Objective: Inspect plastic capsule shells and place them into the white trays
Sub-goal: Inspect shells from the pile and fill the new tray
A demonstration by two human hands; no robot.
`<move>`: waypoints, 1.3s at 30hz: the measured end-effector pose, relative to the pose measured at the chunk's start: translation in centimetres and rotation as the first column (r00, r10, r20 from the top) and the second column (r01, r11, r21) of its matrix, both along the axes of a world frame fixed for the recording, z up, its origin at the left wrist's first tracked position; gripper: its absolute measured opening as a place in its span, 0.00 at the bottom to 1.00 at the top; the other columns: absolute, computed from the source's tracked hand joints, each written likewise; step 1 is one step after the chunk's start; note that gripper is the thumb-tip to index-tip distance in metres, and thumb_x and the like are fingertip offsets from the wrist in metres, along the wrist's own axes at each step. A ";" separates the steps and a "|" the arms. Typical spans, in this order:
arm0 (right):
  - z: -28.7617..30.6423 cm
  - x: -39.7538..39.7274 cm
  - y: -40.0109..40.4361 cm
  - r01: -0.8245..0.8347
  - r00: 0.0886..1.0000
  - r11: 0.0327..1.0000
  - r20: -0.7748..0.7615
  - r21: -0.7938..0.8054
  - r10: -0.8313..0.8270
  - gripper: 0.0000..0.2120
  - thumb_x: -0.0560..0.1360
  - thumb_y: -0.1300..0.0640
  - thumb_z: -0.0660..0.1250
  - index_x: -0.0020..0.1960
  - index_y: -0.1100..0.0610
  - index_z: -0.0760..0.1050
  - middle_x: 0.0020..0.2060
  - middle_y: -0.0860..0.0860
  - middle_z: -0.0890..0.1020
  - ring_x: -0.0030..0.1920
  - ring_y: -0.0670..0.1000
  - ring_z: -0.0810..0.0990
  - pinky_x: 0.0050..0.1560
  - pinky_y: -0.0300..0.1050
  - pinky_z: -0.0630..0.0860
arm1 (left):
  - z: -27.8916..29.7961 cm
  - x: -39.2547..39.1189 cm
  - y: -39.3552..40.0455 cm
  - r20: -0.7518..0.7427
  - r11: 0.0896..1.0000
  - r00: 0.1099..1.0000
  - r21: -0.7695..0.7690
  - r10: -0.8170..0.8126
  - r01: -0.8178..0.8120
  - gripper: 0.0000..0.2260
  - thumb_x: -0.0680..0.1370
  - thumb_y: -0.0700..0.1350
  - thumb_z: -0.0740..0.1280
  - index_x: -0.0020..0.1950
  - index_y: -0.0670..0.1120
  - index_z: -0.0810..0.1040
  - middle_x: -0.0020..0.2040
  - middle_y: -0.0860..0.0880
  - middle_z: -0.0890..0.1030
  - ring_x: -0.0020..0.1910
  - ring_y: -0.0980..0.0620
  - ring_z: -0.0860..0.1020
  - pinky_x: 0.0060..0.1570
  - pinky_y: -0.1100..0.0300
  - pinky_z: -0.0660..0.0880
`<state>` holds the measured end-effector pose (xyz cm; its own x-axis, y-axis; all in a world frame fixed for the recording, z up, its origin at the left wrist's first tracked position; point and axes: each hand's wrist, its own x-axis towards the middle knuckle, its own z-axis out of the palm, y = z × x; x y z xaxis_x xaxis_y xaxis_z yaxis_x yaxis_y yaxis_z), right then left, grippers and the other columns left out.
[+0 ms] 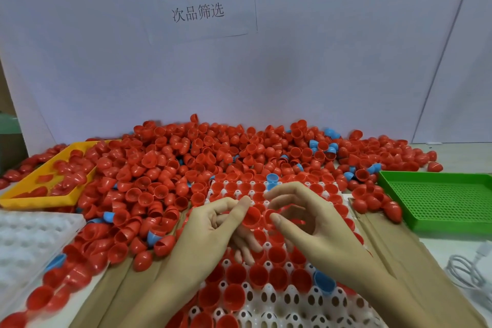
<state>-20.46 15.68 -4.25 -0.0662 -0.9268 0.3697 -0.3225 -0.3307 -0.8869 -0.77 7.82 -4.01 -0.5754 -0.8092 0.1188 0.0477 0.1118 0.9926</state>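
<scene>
Red capsule shells [252, 217] sit pinched between both hands, left hand [210, 223] and right hand [306, 221], fingers curled round them, directly above the white tray [279, 298], whose empty pockets lie nearer.

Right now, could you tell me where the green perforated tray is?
The green tray sits on the person's right side of the table, just right of the white tray, with red shells piled against its left edge.

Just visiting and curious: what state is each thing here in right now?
Left hand: pinching a red shell.
Right hand: pinching a second shell.
White tray: partly filled.
Green tray: empty.
Yellow tray: holds some shells.
</scene>
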 end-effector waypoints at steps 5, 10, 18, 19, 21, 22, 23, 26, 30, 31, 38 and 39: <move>-0.1 0.1 0.2 -0.053 0.975 0.997 -0.219 -0.052 0.040 0.17 0.80 0.63 0.71 0.61 0.43 0.80 0.51 0.47 0.83 0.49 0.54 0.84 0.44 0.53 0.82 | -0.2 0.2 -0.1 0.026 0.998 0.998 -0.007 0.062 -0.062 0.26 0.76 0.63 0.69 0.54 0.40 0.84 0.35 0.36 0.85 0.27 0.44 0.83 0.27 0.61 0.78; -0.7 -0.1 0.0 -0.026 0.940 0.995 -0.342 -0.092 -0.007 0.14 0.78 0.64 0.74 0.54 0.45 0.84 0.49 0.41 0.85 0.49 0.49 0.85 0.44 0.42 0.82 | -0.4 0.0 -0.2 0.018 0.997 0.997 0.026 0.074 -0.074 0.31 0.77 0.69 0.62 0.48 0.41 0.85 0.34 0.35 0.84 0.26 0.42 0.82 0.25 0.61 0.76; -1.2 -1.4 -0.7 0.018 0.946 1.000 -0.324 -0.011 -0.021 0.08 0.78 0.58 0.74 0.55 0.48 0.86 0.44 0.41 0.87 0.46 0.48 0.87 0.46 0.48 0.85 | 0.1 2.8 -3.0 -0.054 0.985 0.984 0.026 0.171 -0.169 0.29 0.84 0.66 0.54 0.51 0.48 0.87 0.36 0.39 0.83 0.29 0.45 0.79 0.31 0.57 0.76; -1.1 -1.4 -0.7 0.023 0.950 1.000 -0.312 -0.003 -0.023 0.08 0.78 0.58 0.75 0.55 0.48 0.86 0.44 0.42 0.87 0.46 0.49 0.87 0.47 0.50 0.85 | -0.1 3.1 -3.3 -0.057 0.978 0.976 0.024 0.210 -0.209 0.28 0.85 0.65 0.54 0.50 0.47 0.87 0.36 0.39 0.82 0.29 0.46 0.78 0.33 0.55 0.75; -0.7 -1.2 -0.6 0.036 0.951 0.999 -0.307 0.012 -0.031 0.07 0.78 0.57 0.75 0.54 0.48 0.86 0.44 0.43 0.88 0.46 0.49 0.87 0.49 0.53 0.85 | -0.5 3.5 -3.9 -0.051 0.960 0.959 0.019 0.279 -0.278 0.28 0.86 0.63 0.55 0.47 0.46 0.87 0.36 0.40 0.83 0.29 0.46 0.78 0.33 0.55 0.75; -0.3 -1.0 -0.5 0.039 0.945 0.999 -0.325 0.020 -0.030 0.06 0.78 0.56 0.75 0.54 0.48 0.86 0.44 0.43 0.88 0.46 0.49 0.87 0.49 0.53 0.85 | -0.7 3.6 -4.2 -0.044 0.951 0.950 0.020 0.308 -0.308 0.28 0.86 0.62 0.55 0.46 0.45 0.86 0.35 0.40 0.83 0.29 0.47 0.78 0.32 0.56 0.75; 0.0 -0.7 -0.2 0.032 0.935 0.999 -0.354 0.030 -0.019 0.06 0.78 0.55 0.75 0.54 0.47 0.86 0.44 0.42 0.87 0.46 0.48 0.87 0.49 0.52 0.85 | -0.9 3.7 -4.4 -0.034 0.942 0.941 0.024 0.336 -0.335 0.28 0.86 0.61 0.55 0.46 0.43 0.86 0.35 0.41 0.83 0.28 0.47 0.78 0.31 0.58 0.74; 0.8 0.4 1.5 -0.017 0.879 0.998 -0.476 0.052 0.040 0.05 0.78 0.50 0.74 0.54 0.44 0.85 0.45 0.38 0.86 0.47 0.44 0.85 0.47 0.41 0.83 | -1.3 4.1 -5.1 -0.014 0.921 0.921 0.029 0.389 -0.389 0.29 0.87 0.59 0.55 0.45 0.41 0.85 0.34 0.42 0.83 0.27 0.48 0.79 0.29 0.60 0.74; 0.8 2.0 4.0 -0.051 0.782 0.990 -0.610 0.134 0.123 0.04 0.79 0.51 0.75 0.53 0.46 0.85 0.41 0.38 0.83 0.46 0.42 0.83 0.44 0.30 0.76 | -1.5 4.0 -5.3 -0.007 0.922 0.922 0.010 0.386 -0.386 0.29 0.88 0.59 0.54 0.45 0.41 0.85 0.33 0.42 0.83 0.27 0.48 0.79 0.28 0.62 0.74; 0.8 2.3 4.4 -0.054 0.761 0.985 -0.631 0.165 0.147 0.04 0.79 0.51 0.74 0.53 0.47 0.85 0.42 0.39 0.82 0.47 0.43 0.82 0.44 0.31 0.76 | -1.6 4.0 -5.2 -0.003 0.924 0.924 0.000 0.382 -0.382 0.29 0.88 0.59 0.54 0.44 0.42 0.85 0.33 0.42 0.83 0.27 0.48 0.79 0.28 0.62 0.74; 1.0 3.5 5.0 -0.028 0.669 0.967 -0.714 0.254 0.207 0.07 0.79 0.48 0.74 0.56 0.46 0.85 0.45 0.41 0.81 0.48 0.42 0.78 0.49 0.32 0.75 | -1.7 4.4 -4.8 0.004 0.937 0.937 -0.022 0.350 -0.350 0.29 0.88 0.57 0.53 0.46 0.39 0.84 0.33 0.42 0.83 0.26 0.48 0.79 0.26 0.64 0.74; 1.0 3.6 4.9 -0.024 0.658 0.965 -0.723 0.262 0.213 0.07 0.79 0.47 0.74 0.56 0.45 0.84 0.45 0.40 0.81 0.48 0.41 0.78 0.48 0.31 0.75 | -1.7 4.4 -4.8 0.001 0.938 0.938 -0.015 0.345 -0.345 0.29 0.88 0.58 0.53 0.47 0.39 0.84 0.33 0.42 0.83 0.26 0.48 0.79 0.26 0.63 0.74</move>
<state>-16.85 20.59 -3.26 0.2574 -0.9654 0.0418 -0.8718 -0.2507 -0.4208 3.62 2.97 -5.73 -0.2612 -0.9564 0.1303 0.0000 0.1350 0.9908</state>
